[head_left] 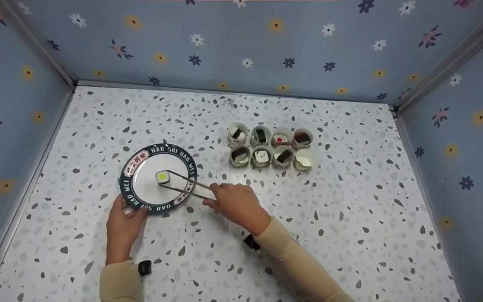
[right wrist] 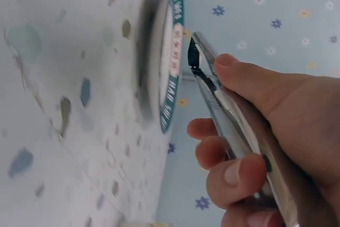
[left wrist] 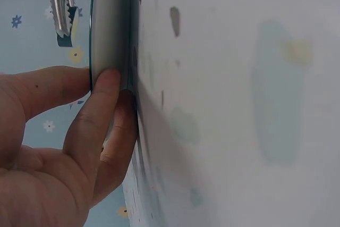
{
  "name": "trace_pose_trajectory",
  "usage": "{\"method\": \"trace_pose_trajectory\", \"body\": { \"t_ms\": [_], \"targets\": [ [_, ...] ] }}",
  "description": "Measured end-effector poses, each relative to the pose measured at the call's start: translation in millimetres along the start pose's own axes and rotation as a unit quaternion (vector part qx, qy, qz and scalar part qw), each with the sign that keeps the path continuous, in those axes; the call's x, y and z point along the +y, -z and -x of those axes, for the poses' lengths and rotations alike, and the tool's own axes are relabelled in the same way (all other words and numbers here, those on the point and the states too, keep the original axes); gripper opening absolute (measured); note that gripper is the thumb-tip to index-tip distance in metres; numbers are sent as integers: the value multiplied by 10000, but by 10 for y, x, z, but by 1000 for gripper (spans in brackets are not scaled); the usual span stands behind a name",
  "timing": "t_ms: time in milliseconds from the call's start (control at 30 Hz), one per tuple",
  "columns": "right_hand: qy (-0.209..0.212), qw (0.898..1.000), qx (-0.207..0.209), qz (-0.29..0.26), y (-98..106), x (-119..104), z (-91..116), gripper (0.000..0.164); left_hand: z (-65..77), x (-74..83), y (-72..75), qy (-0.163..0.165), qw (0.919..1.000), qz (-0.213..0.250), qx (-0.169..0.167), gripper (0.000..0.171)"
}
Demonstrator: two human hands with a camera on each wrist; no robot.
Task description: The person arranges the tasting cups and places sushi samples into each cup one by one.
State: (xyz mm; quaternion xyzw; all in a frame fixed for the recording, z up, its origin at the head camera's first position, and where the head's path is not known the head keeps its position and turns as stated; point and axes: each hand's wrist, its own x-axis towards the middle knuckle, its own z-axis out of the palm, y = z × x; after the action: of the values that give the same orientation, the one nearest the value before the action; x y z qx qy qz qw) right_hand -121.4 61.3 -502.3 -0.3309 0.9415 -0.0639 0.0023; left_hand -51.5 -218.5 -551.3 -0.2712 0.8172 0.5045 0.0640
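My left hand [head_left: 125, 226] grips the near-left rim of a round plate [head_left: 144, 195], white with a dark green lettered border. In the left wrist view, fingers [left wrist: 109, 83] reach under the plate's edge. My right hand [head_left: 239, 205] holds metal tongs [head_left: 187, 194], with fingers curled round both arms. Between the toothed tips of the tongs is a sushi roll piece [head_left: 163, 176], dark around the outside, white on top with a yellow-green centre. It overlaps the middle of the plate in the head view; the left wrist view shows it held off the plate's surface.
Several small paper cups [head_left: 261, 157] stand in two rows right of the plate, most with dark or white pieces inside. They sit on a white speckled table [head_left: 350, 188]. Blue flowered panels [head_left: 241, 46] enclose its back and sides.
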Motion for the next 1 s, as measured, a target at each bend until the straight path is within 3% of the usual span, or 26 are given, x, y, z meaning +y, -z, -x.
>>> {"method": "trace_pose_trajectory", "body": {
  "t_ms": [333, 733, 1000],
  "targets": [
    [-384, 9969, 686, -75, 276, 461, 404, 37, -1, 13, -14, 5, 10000, -62, 7, 82],
    [-1348, 9858, 979, -219, 480, 1027, 1013, 31, -8, -1, 1, 144, 9998, -102, -71, 84],
    [-2082, 9733, 886, -377, 551, 1333, 1378, 33, -13, 3, 0, 168, 9997, -141, -111, 84]
  ]
}}
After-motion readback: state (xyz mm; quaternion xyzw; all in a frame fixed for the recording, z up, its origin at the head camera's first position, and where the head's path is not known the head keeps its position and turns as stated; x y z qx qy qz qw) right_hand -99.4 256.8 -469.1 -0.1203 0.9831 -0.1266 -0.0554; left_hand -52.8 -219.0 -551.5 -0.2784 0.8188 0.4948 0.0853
